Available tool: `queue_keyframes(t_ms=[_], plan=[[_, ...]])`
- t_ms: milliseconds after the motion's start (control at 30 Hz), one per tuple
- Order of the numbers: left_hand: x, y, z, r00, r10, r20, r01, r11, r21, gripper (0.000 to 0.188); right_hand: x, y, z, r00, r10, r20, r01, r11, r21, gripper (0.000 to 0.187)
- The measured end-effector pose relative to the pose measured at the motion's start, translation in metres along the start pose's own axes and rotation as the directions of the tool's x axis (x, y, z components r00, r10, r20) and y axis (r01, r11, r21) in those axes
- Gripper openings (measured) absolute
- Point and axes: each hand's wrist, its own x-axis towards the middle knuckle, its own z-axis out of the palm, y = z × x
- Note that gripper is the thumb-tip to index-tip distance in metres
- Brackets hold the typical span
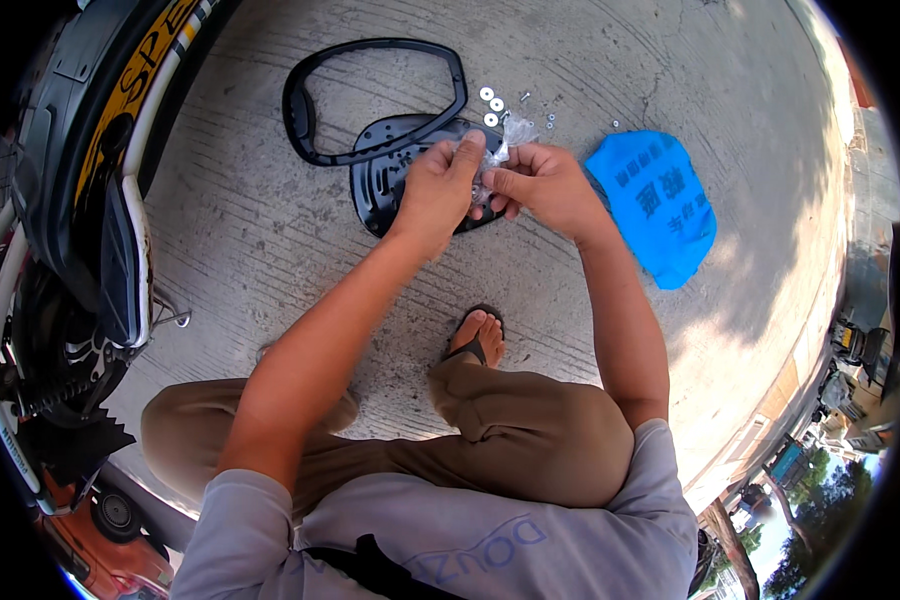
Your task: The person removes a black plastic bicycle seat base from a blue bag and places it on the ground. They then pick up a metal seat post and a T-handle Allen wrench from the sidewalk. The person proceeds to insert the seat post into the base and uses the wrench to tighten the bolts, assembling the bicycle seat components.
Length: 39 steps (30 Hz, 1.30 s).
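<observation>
My left hand point(438, 192) and my right hand point(545, 188) meet in front of me, fingertips closed on a small crumpled clear plastic bag point(517, 131). What the bag contains is too small to make out. Below them on the ground lies a black slotted plate point(372, 178), partly covered by my left hand. A black loop-shaped frame point(294, 112) rests over the plate's far left edge. Just beyond the bag, several silver washers point(496, 104) and a few small screws or nuts point(550, 119) are scattered on the concrete.
A blue fabric cover point(660, 205) with dark print lies to the right. On the left stands a scooter or motorbike point(120, 260), close to my left knee. My sandalled foot point(477, 335) is on the grooved concrete point(530, 290). An orange vehicle point(105, 545) shows at lower left.
</observation>
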Motion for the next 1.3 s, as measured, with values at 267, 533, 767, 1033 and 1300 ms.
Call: queue_keyframes(t_ms=[267, 533, 767, 1033, 1300], plan=[[0.002, -0.033, -0.016, 0.926, 0.366, -0.092, -0.226, 0.734, 0.641, 0.055, -0.006, 0.024, 0.035, 0.99, -0.139, 0.0, 0.131, 0.936, -0.328, 0.025], [-0.001, -0.038, -0.039, 0.965, 0.259, -0.05, -0.156, 0.712, 0.684, 0.055, -0.002, 0.041, 0.051, 0.95, -0.308, -0.05, 0.256, 0.86, -0.442, 0.023], [-0.023, -0.027, -0.036, 0.984, 0.131, 0.117, -0.175, 0.788, 0.591, 0.059, 0.01, 0.076, -0.037, 0.93, -0.078, -0.36, -0.142, 0.824, -0.548, 0.024], [-0.019, -0.011, -0.023, 0.971, -0.214, -0.102, 0.222, 0.973, 0.07, 0.045, 0.005, 0.04, 0.049, 0.984, -0.139, -0.11, 0.143, 0.989, 0.032, 0.045], [-0.012, -0.02, -0.006, 0.986, -0.152, -0.068, 0.166, 0.931, 0.326, 0.044, 0.024, 0.072, 0.026, 0.656, -0.745, -0.122, 0.351, 0.443, -0.825, 0.036]])
